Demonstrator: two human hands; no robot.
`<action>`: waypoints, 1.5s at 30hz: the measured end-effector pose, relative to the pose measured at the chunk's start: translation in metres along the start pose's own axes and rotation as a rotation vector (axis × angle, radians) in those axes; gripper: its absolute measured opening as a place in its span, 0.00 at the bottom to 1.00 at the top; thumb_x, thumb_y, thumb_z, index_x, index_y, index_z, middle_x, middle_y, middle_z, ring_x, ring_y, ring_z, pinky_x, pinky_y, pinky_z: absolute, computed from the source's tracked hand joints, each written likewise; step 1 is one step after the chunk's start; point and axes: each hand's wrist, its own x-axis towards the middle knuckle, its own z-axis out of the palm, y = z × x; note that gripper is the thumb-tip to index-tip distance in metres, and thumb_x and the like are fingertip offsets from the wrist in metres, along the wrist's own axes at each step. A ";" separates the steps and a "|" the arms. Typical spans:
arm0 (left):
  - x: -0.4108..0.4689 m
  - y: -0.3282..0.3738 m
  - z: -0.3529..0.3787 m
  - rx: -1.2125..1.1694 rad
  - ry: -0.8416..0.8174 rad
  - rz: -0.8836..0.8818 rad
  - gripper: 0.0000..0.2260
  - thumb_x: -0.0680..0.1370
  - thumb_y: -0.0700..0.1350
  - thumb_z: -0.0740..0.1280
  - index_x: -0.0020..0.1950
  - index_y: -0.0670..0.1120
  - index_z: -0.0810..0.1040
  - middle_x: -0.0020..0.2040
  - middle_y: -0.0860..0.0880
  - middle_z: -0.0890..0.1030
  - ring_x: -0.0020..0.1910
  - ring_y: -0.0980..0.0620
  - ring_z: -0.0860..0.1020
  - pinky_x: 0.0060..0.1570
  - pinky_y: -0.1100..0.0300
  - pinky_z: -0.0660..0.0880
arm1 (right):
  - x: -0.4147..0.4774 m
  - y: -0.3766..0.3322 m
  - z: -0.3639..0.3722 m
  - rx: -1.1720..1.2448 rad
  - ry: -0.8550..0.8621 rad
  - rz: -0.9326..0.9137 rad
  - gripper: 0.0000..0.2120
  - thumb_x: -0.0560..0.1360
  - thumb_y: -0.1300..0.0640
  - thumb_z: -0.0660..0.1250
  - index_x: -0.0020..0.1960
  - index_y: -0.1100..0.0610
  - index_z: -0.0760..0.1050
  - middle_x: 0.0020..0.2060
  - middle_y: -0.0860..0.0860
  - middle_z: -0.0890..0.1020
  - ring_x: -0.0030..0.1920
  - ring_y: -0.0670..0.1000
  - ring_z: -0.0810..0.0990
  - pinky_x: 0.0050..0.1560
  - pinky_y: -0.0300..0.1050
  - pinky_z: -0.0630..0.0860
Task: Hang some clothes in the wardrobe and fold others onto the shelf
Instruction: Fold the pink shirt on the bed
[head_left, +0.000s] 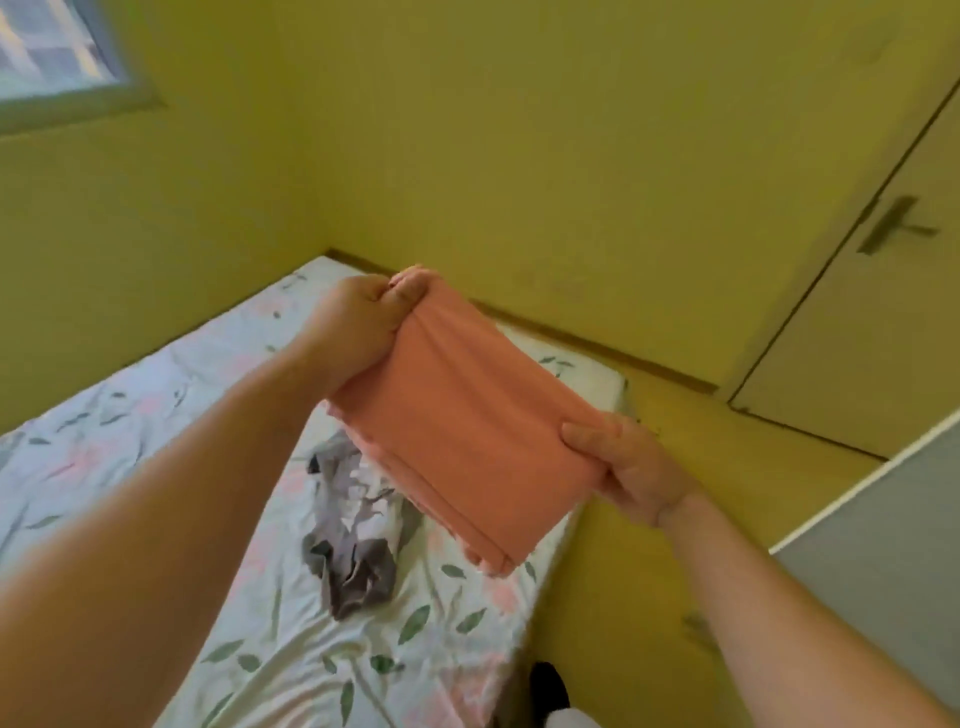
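The orange garment (467, 441) is looking like soft, matt cloth, smooth on its face, with stacked layers showing at the edge. The bed sheet (130, 441) is showing as thin printed cloth, matt and lightly creased. The grey garment (353, 561) is lying as limp, crumpled cloth. The wall (571, 156) is showing flat, matt paint. The door (857, 338) is looking smooth and painted, its handle (891, 226) giving a dull metal look. The skirting board (597, 343) is looking like wood.
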 end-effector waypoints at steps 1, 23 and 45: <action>0.007 0.023 0.007 0.030 -0.023 0.059 0.26 0.80 0.65 0.58 0.45 0.44 0.81 0.39 0.49 0.81 0.42 0.48 0.78 0.39 0.58 0.69 | -0.010 -0.005 -0.007 0.090 0.089 -0.039 0.30 0.65 0.52 0.81 0.62 0.65 0.78 0.60 0.62 0.81 0.59 0.59 0.80 0.60 0.53 0.78; -0.039 0.425 0.170 -0.053 -0.246 0.828 0.19 0.82 0.63 0.57 0.44 0.50 0.74 0.46 0.51 0.80 0.40 0.50 0.74 0.37 0.57 0.65 | -0.177 -0.097 -0.161 0.923 0.819 -0.442 0.53 0.51 0.19 0.70 0.68 0.49 0.73 0.60 0.63 0.81 0.57 0.72 0.79 0.58 0.71 0.74; -0.050 0.690 0.275 -0.333 -0.287 1.074 0.27 0.82 0.63 0.56 0.41 0.40 0.77 0.36 0.43 0.75 0.40 0.41 0.74 0.40 0.55 0.65 | -0.350 -0.250 -0.294 0.441 1.746 -0.698 0.38 0.63 0.19 0.61 0.58 0.48 0.75 0.49 0.48 0.83 0.47 0.54 0.84 0.49 0.58 0.83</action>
